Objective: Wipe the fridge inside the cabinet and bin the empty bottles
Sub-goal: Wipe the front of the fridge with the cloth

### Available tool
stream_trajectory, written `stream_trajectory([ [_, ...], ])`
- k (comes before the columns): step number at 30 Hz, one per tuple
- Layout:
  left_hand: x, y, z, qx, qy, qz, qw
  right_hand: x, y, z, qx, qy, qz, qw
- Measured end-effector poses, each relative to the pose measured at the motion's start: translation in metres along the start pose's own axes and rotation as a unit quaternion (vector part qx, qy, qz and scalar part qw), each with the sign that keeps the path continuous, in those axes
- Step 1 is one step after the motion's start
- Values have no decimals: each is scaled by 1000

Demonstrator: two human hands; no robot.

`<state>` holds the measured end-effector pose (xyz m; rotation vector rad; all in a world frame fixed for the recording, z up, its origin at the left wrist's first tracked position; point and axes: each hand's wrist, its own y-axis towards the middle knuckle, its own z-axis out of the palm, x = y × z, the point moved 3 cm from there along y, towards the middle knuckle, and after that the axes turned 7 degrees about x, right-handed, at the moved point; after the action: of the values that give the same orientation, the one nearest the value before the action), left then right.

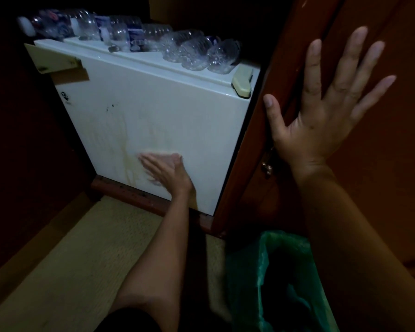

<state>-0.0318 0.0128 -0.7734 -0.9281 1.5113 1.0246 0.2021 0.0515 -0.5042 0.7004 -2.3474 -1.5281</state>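
Two bare hands at work, each with its own job. Left hand flat against the lower front of the small white fridge with a cream hinge cap, fingers together and blurred; whether a cloth lies under the palm, cannot tell. Placed right beside the yellowish streaks running down the panel, likely because that stain is the target of the wipe. Right hand spread wide, palm pressed on the reddish-brown wooden cabinet door, gripping nothing, thumb hooked round its edge; probably holding the door open and steadying the body.

About ten clear, crumpled plastic bottles lying on their sides in a row across the fridge top, at the back of the dark cabinet, none yet binned. Green plastic bin liner gaping open just below the right forearm, close to the fridge, presumably parked there for short throws.

Blue-and-white labels on several bottles, lettering too blurred to read. Small dark logo sticker near the upper left of the fridge door, also illegible. Strip of brown tape beneath the cream handle piece at the top left corner.
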Motion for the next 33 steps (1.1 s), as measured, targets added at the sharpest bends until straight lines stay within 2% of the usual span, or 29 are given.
stream_trajectory([
  [2,15,-6,1,-7,-51,-83,995,-1,-1,1,3,4,1,1000],
  [3,8,-3,2,-16,-51,-91,994,0,-1,2,4,3,1,1000],
  [5,-33,8,0,-28,-5,-29,999,1,-1,1,2,4,2,1000],
  [8,-101,30,-2,-51,55,118,990,0,-1,2,-8,-1,0,1000],
  [10,-113,31,-3,-66,67,152,984,0,-1,1,-9,-4,0,1000],
  [12,-82,21,-1,-46,63,102,992,1,-2,1,-7,-4,0,1000],
  [15,-19,1,1,-28,-39,-85,995,-1,-3,3,-5,0,0,1000],
  [17,-23,7,-1,-28,-71,-145,987,-1,-2,3,-2,1,2,1000],
  [18,-40,14,-4,-29,-59,-131,989,-1,-2,3,-2,1,3,1000],
  [20,-84,33,-8,-37,-19,-25,999,-1,-2,3,-5,3,2,1000],
  [22,-115,41,-10,-63,22,87,994,0,-2,4,-6,7,-1,1000],
  [23,-115,39,-10,-69,39,112,991,-1,-1,4,-4,9,-2,1000],
  [25,-88,32,-10,-60,45,81,994,0,-1,3,1,10,0,1000],
  [27,-56,30,-15,-60,-1,-17,998,-1,-3,2,5,12,0,1000],
  [29,-54,34,-16,-74,-35,-74,994,-2,-2,3,2,9,-1,1000],
  [30,-67,33,-15,-75,-17,-78,994,-1,-2,3,1,9,0,1000],
  [31,-86,29,-13,-71,12,-49,996,0,-2,3,0,10,1,1000],
  [33,-123,11,0,-35,87,105,990,0,-2,3,1,11,3,1000],
])
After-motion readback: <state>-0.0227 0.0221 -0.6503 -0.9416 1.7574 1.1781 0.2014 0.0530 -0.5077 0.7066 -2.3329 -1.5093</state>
